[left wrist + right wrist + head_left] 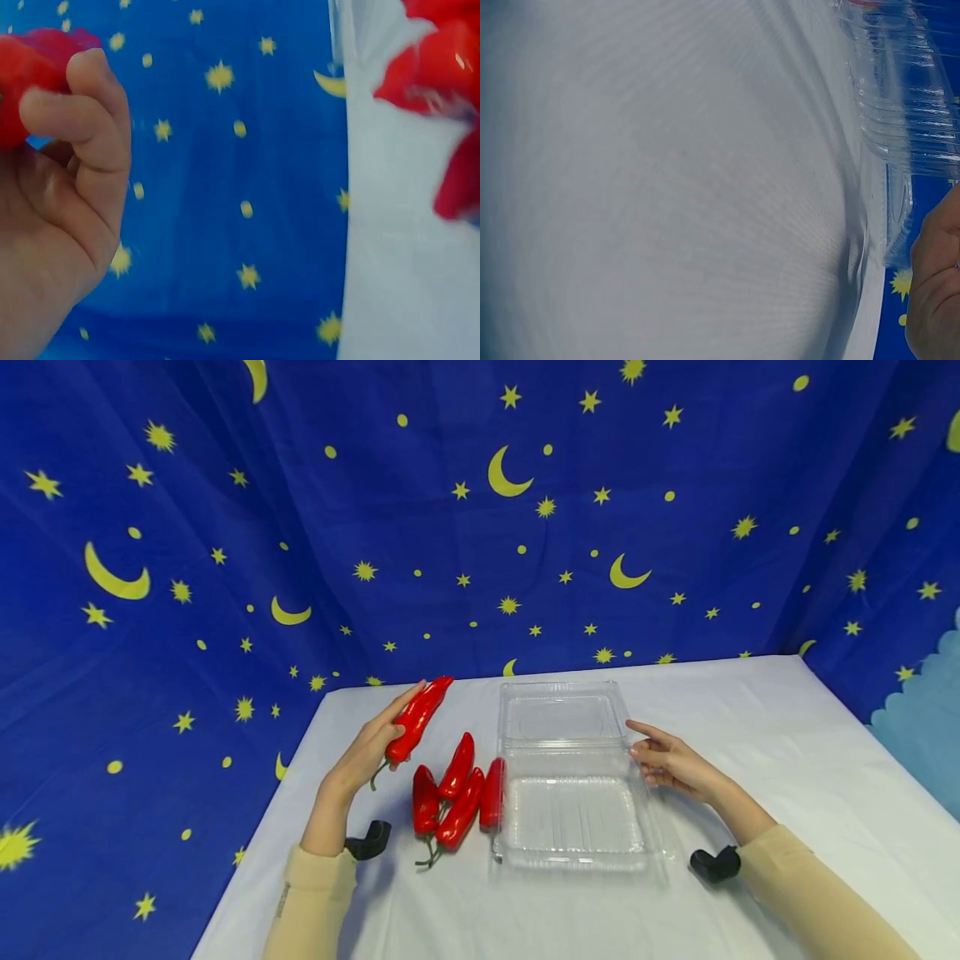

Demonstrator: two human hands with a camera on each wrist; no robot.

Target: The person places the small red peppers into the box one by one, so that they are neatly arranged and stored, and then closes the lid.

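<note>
In the head view my left hand (365,750) grips a long red pepper (418,720) with a green stem, raised over the left part of the table. The left wrist view shows curled fingers (97,127) around this pepper (30,82). My right hand (677,764) is at the right edge of a clear plastic clamshell container (573,868), its fingertips touching near the hinge and the index finger extended. The container lies with its lid (558,689) folded back. Several more red peppers (461,810) lie left of it, one against its left wall.
White cloth covers the table (750,710). A blue curtain (420,485) with yellow moons and stars hangs behind and at the sides. Dark wrist-worn devices (369,841) stick out from both sleeves.
</note>
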